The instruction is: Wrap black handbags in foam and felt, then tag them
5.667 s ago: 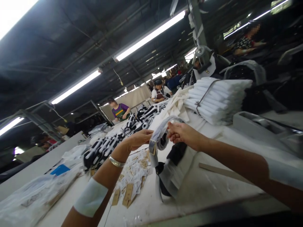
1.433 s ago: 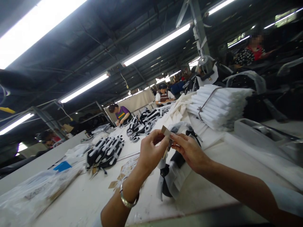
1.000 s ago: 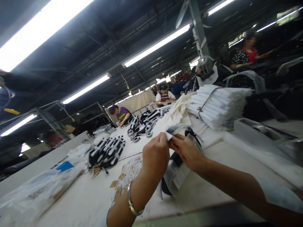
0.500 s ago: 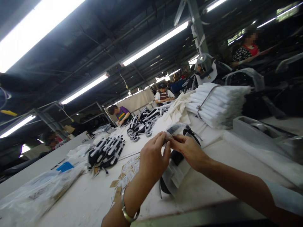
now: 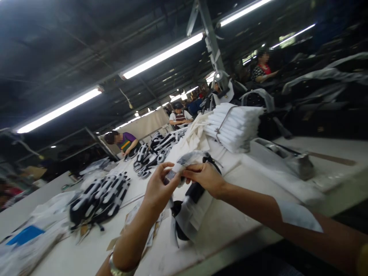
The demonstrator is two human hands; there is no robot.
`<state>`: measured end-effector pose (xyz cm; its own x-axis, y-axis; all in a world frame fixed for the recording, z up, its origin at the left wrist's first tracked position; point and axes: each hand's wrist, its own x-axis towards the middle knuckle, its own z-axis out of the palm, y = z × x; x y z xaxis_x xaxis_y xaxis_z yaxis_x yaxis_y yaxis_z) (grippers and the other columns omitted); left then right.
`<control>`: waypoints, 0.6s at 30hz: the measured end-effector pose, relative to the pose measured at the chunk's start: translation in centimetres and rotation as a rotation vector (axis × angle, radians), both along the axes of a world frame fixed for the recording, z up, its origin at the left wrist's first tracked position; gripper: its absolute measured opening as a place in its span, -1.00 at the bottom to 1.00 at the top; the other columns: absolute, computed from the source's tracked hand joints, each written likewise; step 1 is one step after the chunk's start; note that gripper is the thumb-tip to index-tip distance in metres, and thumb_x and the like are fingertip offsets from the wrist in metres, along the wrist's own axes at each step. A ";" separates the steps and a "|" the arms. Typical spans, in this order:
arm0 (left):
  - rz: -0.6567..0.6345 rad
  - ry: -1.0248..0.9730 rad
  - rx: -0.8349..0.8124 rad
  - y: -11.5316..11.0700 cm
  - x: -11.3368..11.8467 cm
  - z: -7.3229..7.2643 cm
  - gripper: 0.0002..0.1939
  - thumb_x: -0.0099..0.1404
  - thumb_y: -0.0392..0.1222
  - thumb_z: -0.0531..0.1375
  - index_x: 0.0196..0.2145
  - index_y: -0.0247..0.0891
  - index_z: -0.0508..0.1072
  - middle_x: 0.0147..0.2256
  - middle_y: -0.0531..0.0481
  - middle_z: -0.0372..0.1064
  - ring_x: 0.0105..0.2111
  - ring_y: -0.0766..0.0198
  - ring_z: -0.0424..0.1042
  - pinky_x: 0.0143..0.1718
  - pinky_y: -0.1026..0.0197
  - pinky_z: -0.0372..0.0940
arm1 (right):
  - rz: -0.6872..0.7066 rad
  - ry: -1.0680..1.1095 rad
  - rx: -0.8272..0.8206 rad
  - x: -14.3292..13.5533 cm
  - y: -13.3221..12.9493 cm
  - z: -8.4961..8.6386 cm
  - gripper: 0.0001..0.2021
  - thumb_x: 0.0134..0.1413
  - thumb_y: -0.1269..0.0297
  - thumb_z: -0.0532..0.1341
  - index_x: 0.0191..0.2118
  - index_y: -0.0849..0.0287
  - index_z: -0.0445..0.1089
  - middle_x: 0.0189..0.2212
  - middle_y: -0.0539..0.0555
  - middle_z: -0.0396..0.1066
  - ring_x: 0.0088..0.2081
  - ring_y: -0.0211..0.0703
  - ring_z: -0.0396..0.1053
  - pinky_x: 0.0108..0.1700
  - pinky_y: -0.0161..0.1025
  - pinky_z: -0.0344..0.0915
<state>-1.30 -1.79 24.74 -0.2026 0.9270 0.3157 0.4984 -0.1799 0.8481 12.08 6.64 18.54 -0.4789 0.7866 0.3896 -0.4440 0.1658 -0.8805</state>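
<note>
A black strap (image 5: 194, 156) wrapped in translucent white film arches up from the table in front of me. My left hand (image 5: 161, 186) pinches its wrapped upper end, with thumb and fingers on either side. From the right, my right hand (image 5: 208, 179) grips the same wrapped part, its fingertips close to the left thumb. Below my hands, another black, white-wrapped length (image 5: 192, 209) rests on the table; whether it belongs to the same strap I cannot tell. My fingers hide part of the wrapping.
Left of my hands lie paper tags (image 5: 130, 216) and a row of black, white-wrapped straps (image 5: 99, 199). A tied bundle of white rolls (image 5: 234, 126) and a tape dispenser (image 5: 280, 153) are on the right. Co-workers (image 5: 125, 142) sit farther along the table (image 5: 227, 230).
The view has swung right, so the surroundings sit farther left. Both hands stay on the wrapped strap; the left fingers have spread around its end, and more of the wrapping shows.
</note>
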 end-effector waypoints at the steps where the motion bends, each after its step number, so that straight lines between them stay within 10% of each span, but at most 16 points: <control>1: 0.056 0.030 0.015 0.0 0.1 -0.1 -0.50 0.08 0.08 0.33 -0.10 -0.22 0.37 -0.35 0.03 0.47 -0.52 0.34 0.32 -0.48 0.31 0.17 | 0.011 -0.037 0.022 0.4 0.2 -0.4 -0.64 -0.05 -0.02 0.36 -0.25 0.18 0.61 -0.47 0.01 0.52 -0.49 -0.26 0.36 -0.37 -0.27 0.29; 7: 0.286 0.217 0.067 -0.4 0.0 -0.7 -0.52 0.05 0.13 0.30 -0.15 -0.19 0.48 -0.50 0.15 0.32 -0.59 0.36 0.10 -0.56 0.31 0.04 | -0.479 -0.375 0.458 10.2 3.5 -3.6 -0.79 0.14 0.18 0.27 -0.13 0.02 0.58 -0.13 0.05 0.56 -0.06 -0.02 0.46 0.11 -0.09 0.28; 12: 0.266 0.193 0.077 -0.4 -0.3 -0.9 -0.52 0.05 0.14 0.30 -0.14 -0.19 0.49 -0.53 0.16 0.26 -0.60 0.37 0.09 -0.58 0.32 0.02 | -1.016 -0.735 0.359 23.7 8.2 -4.4 -0.81 0.02 0.42 0.34 -0.19 0.29 0.58 0.12 0.32 0.38 0.26 0.08 0.15 0.30 -0.07 -0.08; 18: 0.225 0.162 0.072 0.2 -1.0 -1.3 -0.54 0.08 0.07 0.32 -0.11 -0.19 0.45 -0.45 0.12 0.36 -0.59 0.40 0.10 -0.57 0.34 0.06 | -1.078 -0.922 0.063 28.8 9.1 -4.9 -0.68 0.18 0.30 0.24 -0.55 0.36 0.48 -0.41 0.15 0.52 -0.13 -0.09 0.48 -0.04 -0.16 0.27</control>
